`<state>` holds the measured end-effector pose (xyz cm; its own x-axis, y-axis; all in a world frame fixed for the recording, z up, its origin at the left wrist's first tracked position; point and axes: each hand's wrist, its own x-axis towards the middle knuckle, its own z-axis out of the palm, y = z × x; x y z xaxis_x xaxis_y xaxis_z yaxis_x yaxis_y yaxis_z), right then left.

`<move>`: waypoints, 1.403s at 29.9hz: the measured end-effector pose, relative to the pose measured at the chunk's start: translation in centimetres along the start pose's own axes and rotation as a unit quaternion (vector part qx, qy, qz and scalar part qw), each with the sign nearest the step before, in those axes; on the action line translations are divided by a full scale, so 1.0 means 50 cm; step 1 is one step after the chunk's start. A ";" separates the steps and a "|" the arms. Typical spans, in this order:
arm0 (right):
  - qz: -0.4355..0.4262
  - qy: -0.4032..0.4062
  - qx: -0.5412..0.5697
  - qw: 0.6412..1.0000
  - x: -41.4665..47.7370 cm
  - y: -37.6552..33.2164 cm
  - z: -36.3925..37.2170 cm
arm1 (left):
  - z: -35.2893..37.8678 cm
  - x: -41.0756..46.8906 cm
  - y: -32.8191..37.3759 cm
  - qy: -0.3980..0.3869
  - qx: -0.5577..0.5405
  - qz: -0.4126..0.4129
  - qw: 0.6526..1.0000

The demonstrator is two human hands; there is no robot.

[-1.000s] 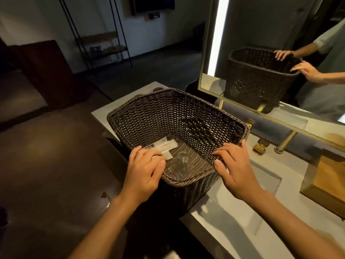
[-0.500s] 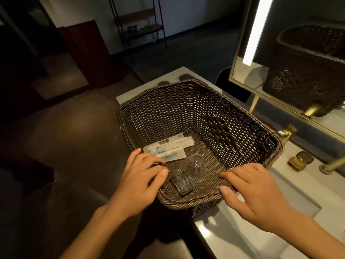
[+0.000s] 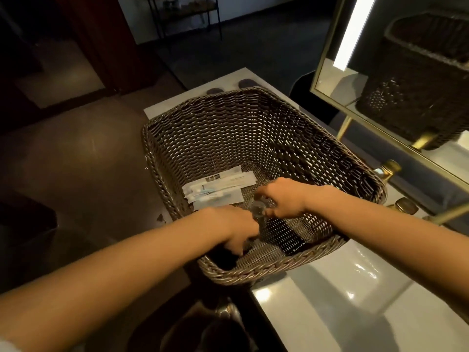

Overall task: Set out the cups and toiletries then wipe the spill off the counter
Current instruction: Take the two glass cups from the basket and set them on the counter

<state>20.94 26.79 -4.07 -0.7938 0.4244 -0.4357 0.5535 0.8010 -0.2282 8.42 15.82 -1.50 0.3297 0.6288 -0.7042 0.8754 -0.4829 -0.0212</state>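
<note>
deep in the basket (image 3: 215, 138), our right hand (image 3: 284, 199) curls round a clear cup (image 3: 257, 207) at its left, our left hand (image 3: 236, 229) nearby curls over something we cannot make out, and the packets (image 3: 218, 189) lie crosswise just beyond it.

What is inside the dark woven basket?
In the dark brown woven basket lie white wrapped toiletry packets, and the right hand holds a clear glass cup. The left hand covers whatever is under it.

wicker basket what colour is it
Dark brown; the wicker basket shows best in the head view.
</note>
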 end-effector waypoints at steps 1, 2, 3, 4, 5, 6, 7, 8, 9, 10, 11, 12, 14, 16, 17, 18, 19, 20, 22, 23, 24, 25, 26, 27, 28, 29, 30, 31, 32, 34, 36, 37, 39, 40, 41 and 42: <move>0.000 -0.010 -0.008 1.000 0.014 0.004 0.003 | 0.000 0.020 0.002 -0.025 0.029 0.015 0.999; 0.003 -0.021 -0.018 1.000 0.029 0.009 0.004 | -0.001 0.040 0.004 -0.043 0.057 0.031 0.997; 0.008 -0.033 -0.028 0.999 0.044 0.015 0.008 | 0.001 0.061 0.007 -0.058 0.082 0.044 0.994; 0.016 -0.045 -0.031 0.998 0.057 0.019 0.012 | 0.005 0.080 0.012 -0.072 0.103 0.051 0.991; 0.025 -0.056 -0.027 0.998 0.069 0.023 0.013 | 0.011 0.097 0.017 -0.083 0.118 0.050 0.988; 0.031 -0.066 -0.017 0.997 0.081 0.027 0.013 | 0.020 0.114 0.021 -0.090 0.125 0.042 0.987; 0.035 -0.071 -0.006 0.997 0.089 0.031 0.015 | 0.028 0.125 0.025 -0.096 0.130 0.026 0.987; 0.039 -0.075 0.002 0.996 0.099 0.036 0.017 | 0.038 0.138 0.026 -0.102 0.137 0.017 0.985; 0.042 -0.077 0.007 0.996 0.108 0.042 0.020 | 0.047 0.152 0.025 -0.108 0.145 0.016 0.983; 0.044 -0.080 0.011 0.996 0.116 0.046 0.024 | 0.055 0.165 0.026 -0.112 0.154 0.018 0.981; 0.044 -0.083 0.013 0.995 0.122 0.050 0.028 | 0.059 0.177 0.025 -0.116 0.161 0.022 0.980; 0.042 -0.086 0.012 0.995 0.125 0.050 0.032 | 0.060 0.185 0.025 -0.122 0.163 0.026 0.979; 0.028 -0.091 0.005 0.995 0.134 0.051 0.037 | 0.058 0.201 0.021 -0.128 0.145 0.022 0.981; 0.008 -0.093 0.006 0.996 0.142 0.047 0.042 | 0.057 0.215 0.014 -0.120 0.119 0.013 0.986; -0.002 -0.094 0.007 0.996 0.145 0.043 0.045 | 0.055 0.219 0.011 -0.111 0.112 0.009 0.987; -0.008 -0.098 0.006 0.995 0.150 0.040 0.046 | 0.054 0.224 0.005 -0.109 0.103 0.005 0.989; -0.009 -0.103 0.004 0.995 0.154 0.038 0.047 | 0.053 0.228 -0.001 -0.110 0.091 0.007 0.990; -0.007 -0.107 0.003 0.994 0.156 0.037 0.047 | 0.051 0.231 -0.006 -0.112 0.074 0.010 0.991; -0.006 -0.108 0.006 0.994 0.158 0.037 0.044 | 0.047 0.225 -0.023 -0.115 0.045 0.005 0.992; -0.008 -0.109 0.005 0.994 0.157 0.037 0.042 | 0.048 0.224 -0.038 -0.113 0.030 0.000 0.993; -0.014 -0.108 0.000 0.994 0.155 0.037 0.040 | 0.046 0.221 -0.053 -0.103 0.002 -0.011 0.995; -0.019 -0.107 -0.007 0.994 0.153 0.038 0.040 | 0.039 0.212 -0.068 -0.096 -0.025 -0.025 0.995; -0.021 -0.103 -0.013 0.994 0.149 0.039 0.042 | 0.025 0.200 -0.086 -0.103 -0.039 -0.037 0.993; -0.017 -0.101 -0.015 0.995 0.146 0.039 0.045 | 0.009 0.187 -0.106 -0.120 -0.030 -0.031 0.992; -0.013 -0.102 -0.006 0.995 0.143 0.039 0.048 | -0.011 0.169 -0.128 -0.146 -0.024 -0.023 0.989; -0.008 -0.107 0.009 0.994 0.138 0.039 0.049 | -0.032 0.148 -0.148 -0.159 -0.016 -0.012 0.987; -0.003 -0.114 0.018 0.993 0.135 0.038 0.050 | -0.048 0.128 -0.166 -0.145 -0.006 0.004 0.989; -0.001 -0.124 0.020 0.992 0.132 0.037 0.050 | -0.059 0.106 -0.183 -0.112 -0.025 0.001 0.993; -0.001 -0.129 0.020 0.991 0.130 0.036 0.051 | -0.066 0.087 -0.196 -0.077 -0.058 -0.011 0.995; 0.002 -0.138 0.003 0.990 0.132 0.032 0.047 | -0.068 0.050 -0.217 -0.010 -0.136 -0.043 0.990; 0.013 -0.157 -0.011 0.987 0.137 0.025 0.038 | -0.060 0.028 -0.231 0.043 -0.195 -0.063 0.978; 0.018 -0.167 -0.013 0.986 0.139 0.021 0.031 | -0.060 0.018 -0.234 0.063 -0.219 -0.066 0.972; 0.024 -0.178 -0.022 0.984 0.139 0.013 0.015 | -0.057 -0.001 -0.234 0.099 -0.252 -0.072 0.960; 0.027 -0.179 -0.027 0.983 0.137 0.011 0.006 | -0.054 -0.008 -0.233 0.117 -0.268 -0.075 0.953; 0.029 -0.179 -0.026 0.983 0.133 0.011 -0.002 | -0.051 -0.015 -0.231 0.135 -0.286 -0.078 0.946; 0.029 -0.179 -0.022 0.983 0.127 0.012 -0.012 | -0.049 -0.023 -0.228 0.153 -0.298 -0.078 0.939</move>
<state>16.11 30.23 -6.44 -0.6172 0.3014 -0.7268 0.5781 0.8003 -0.1591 -1.06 22.10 1.30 0.1872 0.8530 -0.4873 0.9338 -0.0006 0.3577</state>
